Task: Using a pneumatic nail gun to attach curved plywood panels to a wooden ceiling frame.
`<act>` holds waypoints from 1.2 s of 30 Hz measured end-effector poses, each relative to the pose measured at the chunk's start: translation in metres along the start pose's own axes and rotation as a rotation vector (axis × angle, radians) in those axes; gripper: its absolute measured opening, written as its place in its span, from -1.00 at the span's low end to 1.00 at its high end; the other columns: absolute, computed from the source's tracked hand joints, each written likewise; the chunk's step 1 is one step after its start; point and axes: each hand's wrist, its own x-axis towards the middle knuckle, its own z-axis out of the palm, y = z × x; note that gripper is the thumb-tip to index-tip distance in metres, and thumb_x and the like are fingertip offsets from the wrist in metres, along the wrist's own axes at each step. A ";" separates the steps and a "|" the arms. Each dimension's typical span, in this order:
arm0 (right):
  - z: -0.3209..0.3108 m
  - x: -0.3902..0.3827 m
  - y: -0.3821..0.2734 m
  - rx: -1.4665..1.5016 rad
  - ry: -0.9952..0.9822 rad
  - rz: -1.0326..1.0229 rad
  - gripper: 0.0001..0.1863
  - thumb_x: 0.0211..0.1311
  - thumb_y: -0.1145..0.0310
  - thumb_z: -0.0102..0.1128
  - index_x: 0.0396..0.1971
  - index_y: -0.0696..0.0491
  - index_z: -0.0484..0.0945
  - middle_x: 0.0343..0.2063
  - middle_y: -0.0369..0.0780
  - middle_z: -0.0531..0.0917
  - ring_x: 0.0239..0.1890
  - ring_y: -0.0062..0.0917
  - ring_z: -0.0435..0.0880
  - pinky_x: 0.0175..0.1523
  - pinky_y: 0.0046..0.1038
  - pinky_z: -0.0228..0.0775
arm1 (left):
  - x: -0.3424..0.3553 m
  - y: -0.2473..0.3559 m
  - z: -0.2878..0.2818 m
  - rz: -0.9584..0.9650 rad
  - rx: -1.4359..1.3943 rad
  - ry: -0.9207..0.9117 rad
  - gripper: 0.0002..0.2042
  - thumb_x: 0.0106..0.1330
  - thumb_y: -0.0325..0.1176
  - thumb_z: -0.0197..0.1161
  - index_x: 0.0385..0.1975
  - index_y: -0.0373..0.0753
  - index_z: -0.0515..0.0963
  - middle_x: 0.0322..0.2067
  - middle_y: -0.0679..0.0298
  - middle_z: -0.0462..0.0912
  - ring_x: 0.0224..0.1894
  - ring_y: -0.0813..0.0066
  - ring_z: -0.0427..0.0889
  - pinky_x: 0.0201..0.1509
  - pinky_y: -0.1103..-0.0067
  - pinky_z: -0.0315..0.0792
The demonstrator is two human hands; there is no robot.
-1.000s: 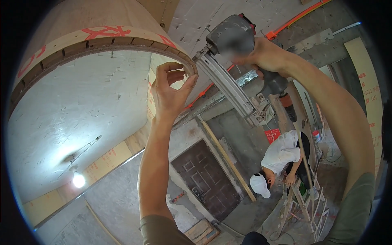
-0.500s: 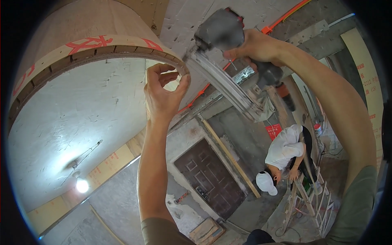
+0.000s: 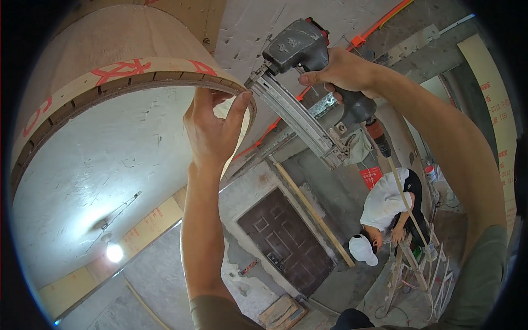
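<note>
I am looking up at a ceiling. My left hand [image 3: 213, 127] is raised and pinches the lower edge of a curved plywood band [image 3: 126, 77] with red markings that forms a round ceiling recess. My right hand [image 3: 344, 74] grips a grey pneumatic nail gun [image 3: 300, 60] by its handle. The gun's nose touches the plywood edge just right of my left thumb and fingers. Its long metal magazine [image 3: 300, 124] slants down to the right.
White plaster ceiling [image 3: 93, 165] fills the recess, with a lit bulb [image 3: 114, 252] at lower left. An orange conduit [image 3: 379, 25] runs across the concrete. A person in a white shirt and white cap [image 3: 385, 212] stands by a ladder [image 3: 423, 269]. A dark door [image 3: 286, 242] is below.
Both hands and the nail gun have shifted left along the plywood edge, and the view has turned with them. The gun's nose now sits against the band next to my left fingers.
</note>
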 end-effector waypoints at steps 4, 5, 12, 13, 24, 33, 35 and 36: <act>0.003 -0.003 -0.002 0.040 0.003 0.015 -0.57 0.21 0.04 0.46 -0.44 0.10 0.52 -0.69 -0.33 0.43 -0.75 -0.63 0.46 -0.59 -0.48 0.37 | 0.000 0.003 0.003 0.016 -0.038 0.021 -0.68 0.23 -0.34 0.44 -0.11 -0.35 0.54 -0.22 0.07 0.71 -0.21 0.23 0.77 -0.06 0.42 0.65; 0.003 -0.003 -0.003 0.049 -0.004 0.015 -0.57 0.21 0.04 0.46 -0.43 0.11 0.52 -0.69 -0.33 0.42 -0.75 -0.63 0.45 -0.59 -0.48 0.37 | 0.000 -0.001 0.004 0.017 -0.037 0.018 -0.68 0.23 -0.34 0.44 -0.11 -0.35 0.54 -0.22 0.07 0.71 -0.21 0.23 0.77 -0.06 0.42 0.65; 0.003 0.001 0.004 0.076 0.042 0.001 -0.56 0.13 0.05 0.53 -0.52 0.08 0.52 -0.78 -0.29 0.45 -0.80 -0.60 0.42 -0.64 -0.44 0.31 | -0.011 -0.009 0.013 -0.037 0.003 0.016 -0.67 0.19 -0.39 0.46 -0.11 -0.33 0.54 -0.23 0.10 0.71 -0.15 0.29 0.76 -0.03 0.45 0.64; 0.002 0.002 0.004 0.077 0.044 0.000 -0.56 0.13 0.05 0.53 -0.52 0.08 0.52 -0.78 -0.29 0.45 -0.80 -0.60 0.42 -0.64 -0.44 0.31 | -0.012 -0.011 0.014 -0.078 -0.009 0.010 -0.67 0.18 -0.39 0.46 -0.12 -0.34 0.55 -0.23 0.10 0.71 -0.14 0.29 0.76 -0.02 0.46 0.64; -0.016 -0.007 -0.025 0.067 0.114 -0.031 -0.54 0.18 -0.02 0.47 -0.43 0.06 0.49 -0.75 -0.35 0.42 -0.77 -0.67 0.43 -0.60 -0.49 0.34 | -0.010 -0.011 0.015 -0.062 -0.142 0.099 -0.72 0.24 -0.40 0.44 -0.17 -0.40 0.53 -0.32 0.07 0.74 -0.25 0.31 0.78 -0.05 0.47 0.64; -0.022 -0.008 -0.023 0.030 -0.049 -0.068 -0.54 0.17 -0.01 0.48 -0.38 0.07 0.49 -0.73 -0.34 0.43 -0.76 -0.68 0.45 -0.62 -0.54 0.36 | -0.018 -0.021 0.025 -0.118 -0.241 0.146 -0.67 0.23 -0.41 0.45 -0.13 -0.37 0.49 -0.25 0.08 0.72 -0.16 0.32 0.75 0.01 0.44 0.62; -0.018 -0.009 -0.024 0.015 -0.019 -0.069 -0.54 0.16 -0.01 0.49 -0.35 0.07 0.50 -0.72 -0.34 0.44 -0.76 -0.68 0.45 -0.62 -0.54 0.36 | -0.026 -0.028 0.031 -0.159 -0.247 0.157 -0.67 0.22 -0.40 0.46 -0.13 -0.36 0.49 -0.23 0.10 0.70 -0.15 0.31 0.73 0.01 0.42 0.61; -0.016 -0.010 -0.024 -0.006 0.015 -0.067 -0.53 0.16 -0.01 0.49 -0.33 0.08 0.51 -0.70 -0.34 0.45 -0.76 -0.68 0.44 -0.62 -0.55 0.36 | -0.032 -0.034 0.040 -0.150 -0.186 0.159 -0.67 0.21 -0.39 0.46 -0.15 -0.35 0.49 -0.22 0.11 0.67 -0.17 0.29 0.71 -0.02 0.41 0.60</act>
